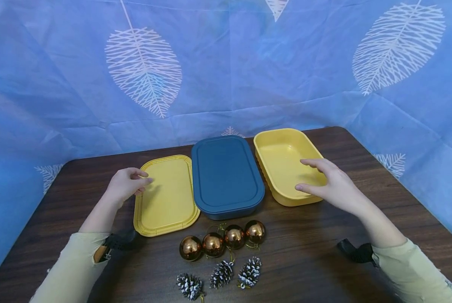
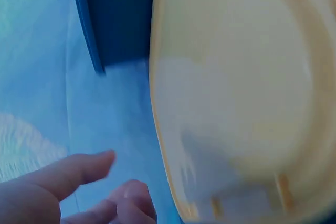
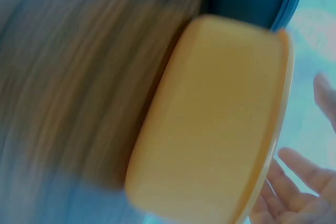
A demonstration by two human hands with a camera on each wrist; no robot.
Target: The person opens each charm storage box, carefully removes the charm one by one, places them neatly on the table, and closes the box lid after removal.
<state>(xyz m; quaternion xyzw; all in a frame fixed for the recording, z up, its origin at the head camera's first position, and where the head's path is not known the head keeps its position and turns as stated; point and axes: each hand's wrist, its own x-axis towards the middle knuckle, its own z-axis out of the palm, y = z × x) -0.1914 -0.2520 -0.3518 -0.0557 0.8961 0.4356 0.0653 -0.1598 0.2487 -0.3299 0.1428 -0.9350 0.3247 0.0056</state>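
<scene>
My left hand [image 1: 129, 185] hovers over the left edge of a flat yellow lid [image 1: 169, 189], fingers loosely bent and holding nothing. In the left wrist view those fingers [image 2: 128, 203] show apart from the lid. My right hand [image 1: 333, 185] is at the right side of an open yellow box [image 1: 290, 155], thumb and fingers spread with nothing between them. The right wrist view shows the box's outer wall [image 3: 210, 124] close to the fingers; whether any touch the rim I cannot tell. Between lid and box sits a blue box with its blue lid on [image 1: 227, 172].
In front of the blue box, several shiny brown ball ornaments [image 1: 213, 244] lie in a row. Closer to me are 3 snowy pine cones [image 1: 222, 273]. The dark wooden table [image 1: 305, 252] ends at a blue leaf-patterned cloth [image 1: 226, 75] behind.
</scene>
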